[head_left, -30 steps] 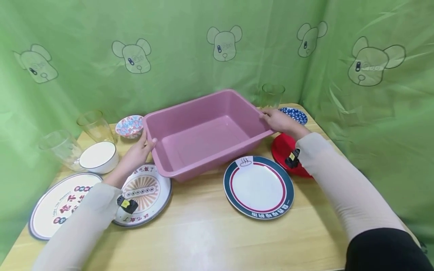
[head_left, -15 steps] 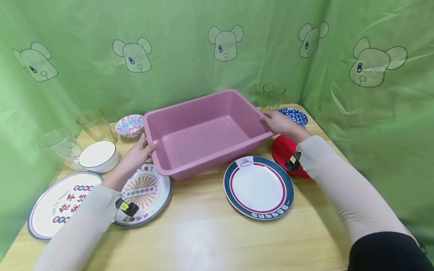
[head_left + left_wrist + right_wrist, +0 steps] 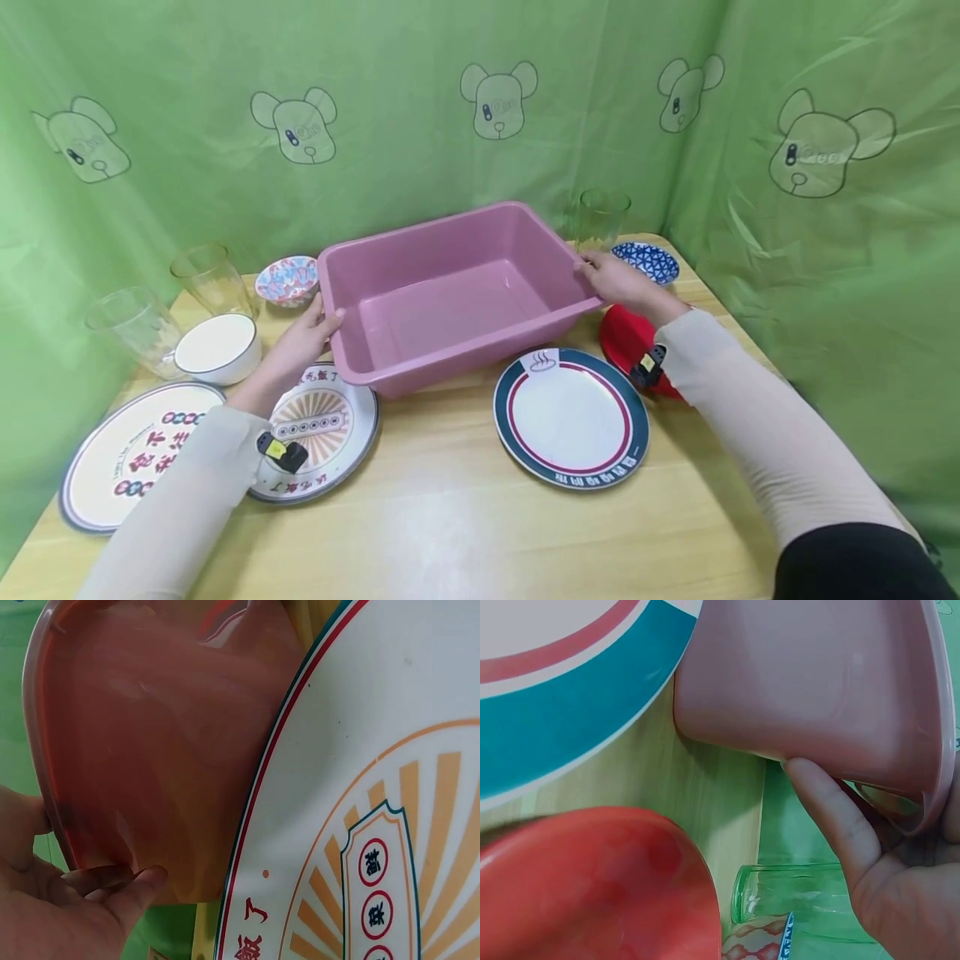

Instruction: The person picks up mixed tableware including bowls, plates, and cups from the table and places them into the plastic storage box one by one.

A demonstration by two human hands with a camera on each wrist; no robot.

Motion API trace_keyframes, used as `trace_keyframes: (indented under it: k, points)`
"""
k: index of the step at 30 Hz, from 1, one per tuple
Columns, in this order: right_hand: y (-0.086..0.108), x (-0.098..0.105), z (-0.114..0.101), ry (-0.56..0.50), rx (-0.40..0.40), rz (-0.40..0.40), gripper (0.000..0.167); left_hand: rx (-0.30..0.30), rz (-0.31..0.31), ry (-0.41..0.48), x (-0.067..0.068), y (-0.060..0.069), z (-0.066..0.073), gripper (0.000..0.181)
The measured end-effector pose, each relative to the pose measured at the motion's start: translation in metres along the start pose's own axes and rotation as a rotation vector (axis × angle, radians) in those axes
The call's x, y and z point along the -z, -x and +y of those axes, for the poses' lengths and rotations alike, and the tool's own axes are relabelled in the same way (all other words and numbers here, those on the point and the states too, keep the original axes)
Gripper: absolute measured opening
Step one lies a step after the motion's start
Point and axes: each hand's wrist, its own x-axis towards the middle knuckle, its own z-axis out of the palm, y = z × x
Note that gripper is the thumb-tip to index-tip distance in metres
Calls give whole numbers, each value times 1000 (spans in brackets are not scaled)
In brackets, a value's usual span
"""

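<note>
Together, left hand (image 3: 303,335) and right hand (image 3: 621,280) gripping pink tub (image 3: 457,310), sunburst plate (image 3: 324,446) lettered 吃飯了

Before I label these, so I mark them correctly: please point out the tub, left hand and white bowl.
Tub (image 3: 453,304), head view, on its inner floor.
Left hand (image 3: 302,340), head view, between wrist and fingers.
White bowl (image 3: 217,347), head view, on its inside.

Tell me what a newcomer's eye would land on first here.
Most likely the big pink basin, in the middle of the head view, gripped at its ends by the left hand and the right hand. Next, probably, the bright red dish, partly hidden at the right, and the teal-rimmed plate beside it on the table. Behind them hangs a green curtain printed with cartoon animal faces.
</note>
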Motion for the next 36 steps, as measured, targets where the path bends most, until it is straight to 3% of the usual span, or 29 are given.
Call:
trace_keyframes:
  k: [14,21,27,36]
  points:
    - [3,-7,-4,-29,-22,12,49,28,28,18,8,-9,-4,64]
    - [6,-9,-6,-53,-23,5,50,73,48,44,8,-11,5,63]
    - [10,-11,-7,-118,-39,-1,48,82,68,83,10,-20,-3,63]
    - [15,-15,-6,-306,-84,-44,45,93,74,189,15,-29,-7,62]
